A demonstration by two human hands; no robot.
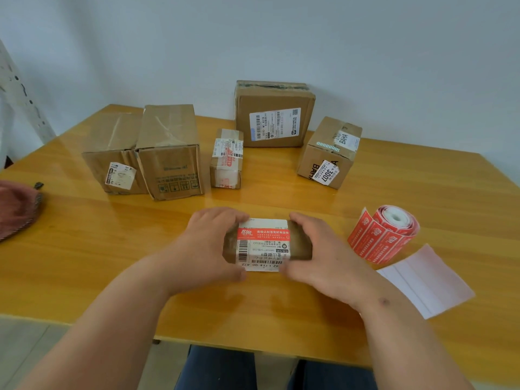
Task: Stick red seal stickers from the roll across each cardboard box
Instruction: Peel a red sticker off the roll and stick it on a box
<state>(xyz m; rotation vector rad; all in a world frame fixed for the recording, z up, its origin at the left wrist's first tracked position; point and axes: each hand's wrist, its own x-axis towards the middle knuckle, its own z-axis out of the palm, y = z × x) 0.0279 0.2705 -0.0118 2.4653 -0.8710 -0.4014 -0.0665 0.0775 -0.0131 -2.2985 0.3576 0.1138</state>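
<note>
Table [112,249]: five boxes [274,119] at back, roll [394,229] right. Small box [267,244] front centre, sticker [263,233] across its top. Left hand [208,243] and right hand [323,249] grip its ends, fingers curled. Judgement: press sticker ends down over both edges, smooth outward.

My left hand [208,243] and right hand [323,254] are bare, no rings or watch, forearms uncovered with no sleeves. At the bottom centre of the frame, my dark blue jeans [222,367] show.
</note>
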